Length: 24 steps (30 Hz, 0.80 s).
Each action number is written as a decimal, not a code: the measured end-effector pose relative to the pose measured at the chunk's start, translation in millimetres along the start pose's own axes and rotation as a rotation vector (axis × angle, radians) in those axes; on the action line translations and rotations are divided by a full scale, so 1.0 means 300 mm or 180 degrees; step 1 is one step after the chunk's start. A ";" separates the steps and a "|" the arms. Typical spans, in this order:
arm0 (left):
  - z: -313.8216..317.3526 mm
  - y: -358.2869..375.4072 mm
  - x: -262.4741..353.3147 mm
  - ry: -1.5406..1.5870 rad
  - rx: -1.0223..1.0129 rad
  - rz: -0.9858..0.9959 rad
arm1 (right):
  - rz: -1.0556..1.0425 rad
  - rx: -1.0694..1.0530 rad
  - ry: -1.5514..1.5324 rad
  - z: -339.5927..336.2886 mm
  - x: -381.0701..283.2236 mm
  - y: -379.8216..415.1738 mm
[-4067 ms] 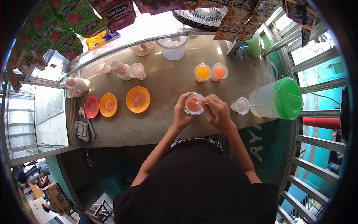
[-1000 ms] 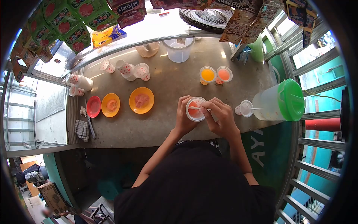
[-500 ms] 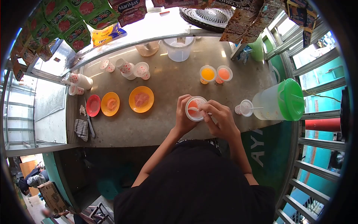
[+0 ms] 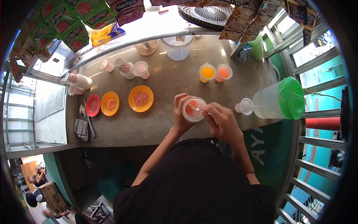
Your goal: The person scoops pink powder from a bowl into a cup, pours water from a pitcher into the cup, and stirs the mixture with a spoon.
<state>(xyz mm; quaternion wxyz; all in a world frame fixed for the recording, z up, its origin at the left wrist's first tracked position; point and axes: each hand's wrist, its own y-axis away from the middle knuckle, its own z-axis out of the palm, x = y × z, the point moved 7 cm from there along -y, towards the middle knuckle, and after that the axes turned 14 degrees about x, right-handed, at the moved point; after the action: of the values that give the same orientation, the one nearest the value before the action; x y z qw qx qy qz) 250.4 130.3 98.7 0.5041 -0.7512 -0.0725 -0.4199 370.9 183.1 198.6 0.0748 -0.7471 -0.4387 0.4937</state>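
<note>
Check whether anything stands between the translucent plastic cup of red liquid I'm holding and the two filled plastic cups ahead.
Nothing visible does: only grey counter separates the held cup from the yellow-orange drink and pink drink. Your right hand, with the white spoon, is beside that path.

Plates (image 4: 93, 105), cups (image 4: 141, 68), seemingly metal counter (image 4: 167, 82)

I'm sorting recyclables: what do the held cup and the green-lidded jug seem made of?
Cup: likely thin, smooth plastic, from its pale, translucent-looking wall.
Jug: probably plastic; its body looks cloudy and translucent, its lid evenly green with a slight sheen.
</note>
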 end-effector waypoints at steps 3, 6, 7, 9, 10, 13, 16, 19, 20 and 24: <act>-0.002 -0.009 0.002 0.0046 0.0033 0.0006 | -0.0124 0.0040 0.0007 0.006 -0.011 -0.015; -0.003 -0.005 -0.019 0.0349 0.0074 -0.0219 | -0.0220 0.0061 0.0137 0.000 -0.017 -0.019; 0.001 0.000 -0.037 0.0561 0.0085 -0.0422 | -0.0168 -0.0044 0.0148 0.005 -0.012 -0.017; 0.005 0.034 -0.059 0.0360 -0.0076 -0.0548 | -0.0190 -0.0030 0.0012 0.017 -0.005 -0.010; 0.012 0.052 -0.077 0.0150 -0.0231 -0.0673 | -0.0218 -0.0021 -0.0132 0.022 -0.006 -0.009; 0.014 0.056 -0.084 -0.0088 -0.0260 -0.0561 | -0.0200 0.0170 0.0211 0.003 -0.011 -0.027; 0.021 0.073 -0.096 0.0191 -0.0239 -0.0842 | -0.0142 0.0042 0.0012 0.014 0.001 -0.023; 0.024 0.060 -0.067 0.0166 -0.0346 -0.0592 | -0.0166 0.0392 0.0171 -0.010 0.002 -0.027; 0.024 0.064 -0.068 0.0160 -0.0346 -0.0598 | -0.0162 0.0387 0.0165 -0.012 0.002 -0.026; 0.039 0.083 -0.089 0.0589 -0.0398 -0.0912 | -0.0092 0.0279 0.0285 -0.004 0.009 -0.023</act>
<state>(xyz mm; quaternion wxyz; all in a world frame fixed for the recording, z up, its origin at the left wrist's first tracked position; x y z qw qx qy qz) 253.2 136.3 60.9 0.3960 -0.7212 -0.1058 -0.5585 368.2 189.8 201.2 0.1341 -0.7581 -0.4236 0.4774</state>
